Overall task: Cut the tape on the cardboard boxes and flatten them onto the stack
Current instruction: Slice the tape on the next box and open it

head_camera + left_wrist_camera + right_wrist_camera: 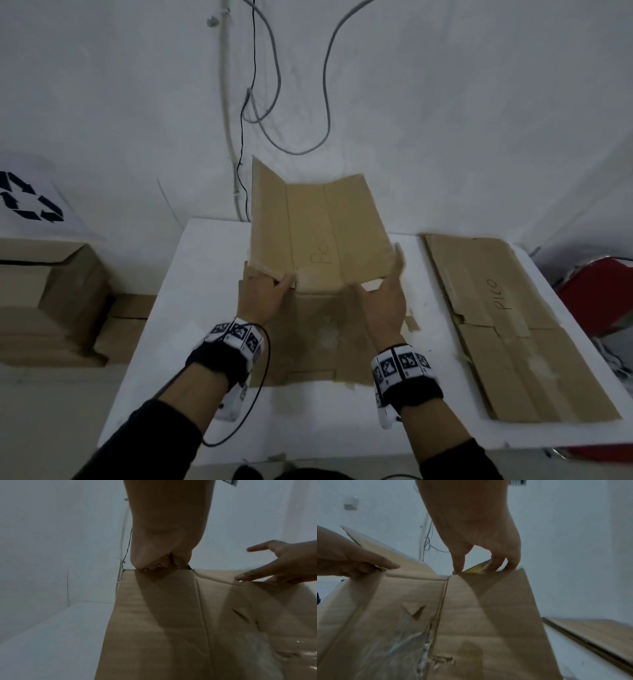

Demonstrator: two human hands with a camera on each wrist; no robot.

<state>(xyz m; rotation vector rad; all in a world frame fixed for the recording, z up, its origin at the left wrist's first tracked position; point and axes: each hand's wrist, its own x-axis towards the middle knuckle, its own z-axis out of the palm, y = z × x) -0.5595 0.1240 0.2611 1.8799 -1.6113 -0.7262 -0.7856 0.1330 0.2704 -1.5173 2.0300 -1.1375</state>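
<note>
A brown cardboard box (318, 240), already opened out, lies at the middle of a white counter (164, 325). Its near half rests flat on the counter; its far half, with handwriting on it, is raised and leans toward the wall. Strips of loosened tape (411, 323) show along its right edge.

The left hand (263, 298) pinches the near left edge of the raised panel, fingers curled over the cardboard in the left wrist view. The right hand (385, 301) holds the raised panel near its right corner, thumb on one face and fingers on the other; something yellow shows behind its fingertips (496, 566) in the right wrist view, but what it is cannot be told.

The step in hand looks to be flattening: the tape seems already cut, and the box is being folded along a crease. The next move likely calls for pressing the raised half down flat, then carrying the sheet rightward.

The stack (507, 325) of flattened boxes lies at the right of the counter, near the box but apart from it. Unflattened boxes (51, 301) sit off to the left, beside a recycling sign (30, 202). Cables (294, 102) hang on the wall behind.
</note>
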